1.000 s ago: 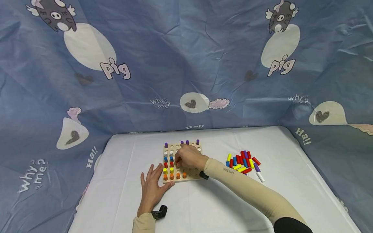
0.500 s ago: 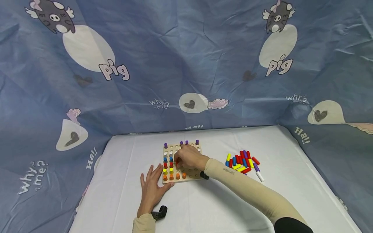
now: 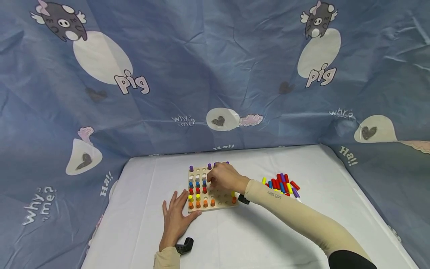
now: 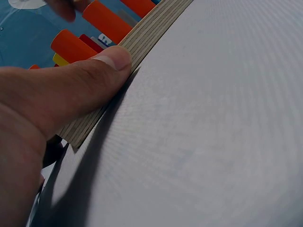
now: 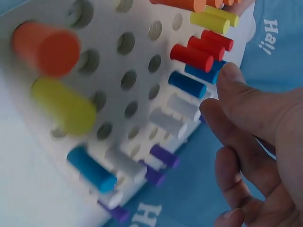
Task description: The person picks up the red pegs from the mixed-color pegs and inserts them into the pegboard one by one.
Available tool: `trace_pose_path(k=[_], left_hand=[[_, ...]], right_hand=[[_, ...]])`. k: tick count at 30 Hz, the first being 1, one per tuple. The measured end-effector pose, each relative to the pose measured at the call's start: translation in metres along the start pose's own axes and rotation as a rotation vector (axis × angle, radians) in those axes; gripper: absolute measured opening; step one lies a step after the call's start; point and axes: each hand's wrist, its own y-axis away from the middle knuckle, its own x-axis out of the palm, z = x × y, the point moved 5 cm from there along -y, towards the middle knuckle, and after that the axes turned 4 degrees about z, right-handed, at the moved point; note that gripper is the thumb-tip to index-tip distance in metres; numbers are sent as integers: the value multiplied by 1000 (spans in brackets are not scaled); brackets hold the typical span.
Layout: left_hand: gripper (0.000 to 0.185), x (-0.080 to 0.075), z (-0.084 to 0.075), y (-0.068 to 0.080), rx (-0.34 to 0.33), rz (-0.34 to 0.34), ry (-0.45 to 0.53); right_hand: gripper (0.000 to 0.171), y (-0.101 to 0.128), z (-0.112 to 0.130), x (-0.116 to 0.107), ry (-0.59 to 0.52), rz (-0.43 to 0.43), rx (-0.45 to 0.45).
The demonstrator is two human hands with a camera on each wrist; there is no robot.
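Note:
A wooden pegboard (image 3: 220, 205) lies on the white table, with coloured pegs upright in part of its holes. My right hand (image 3: 225, 177) hovers over its middle. In the right wrist view the thumb (image 5: 232, 73) and forefinger stand slightly apart with nothing between them, close beside a blue peg (image 5: 187, 85). Red pegs (image 5: 191, 57) and white pegs (image 5: 168, 123) stand on either side of that blue one. My left hand (image 3: 176, 224) rests at the board's near left corner, fingers spread along the side. Its thumb (image 4: 90, 78) presses the board's plywood edge near orange pegs (image 4: 73, 46).
To the board's right lies a loose pile of red, blue, yellow and purple pegs (image 3: 280, 183), partly behind the right forearm (image 3: 285, 203). Purple pegs (image 3: 191, 168) stand along the far row. A blue printed cloth (image 3: 215, 74) rises behind the table (image 3: 141, 209).
My right hand has lifted slightly and shifted right, uncovering red, blue and white pegs in the third column from the left. The left hand stays in place.

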Motion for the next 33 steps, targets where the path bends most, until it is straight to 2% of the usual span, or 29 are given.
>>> trace_pose_path(k=[8, 16, 20, 26, 33], left_hand=[[89, 0, -1, 1, 8, -13, 16], [88, -1, -3, 1, 26, -37, 27], [87, -2, -3, 2, 31, -44, 23], [90, -1, -2, 0, 2, -5, 32], [91, -1, -1, 0, 0, -2, 28]], right_hand=[[12, 27, -18, -30, 9, -2, 29], [13, 65, -45, -51, 14, -12, 72], [14, 83, -55, -56, 15, -11, 97], [14, 109, -62, -60, 61, -3, 118], [17, 143, -69, -45, 22, 41, 113]])
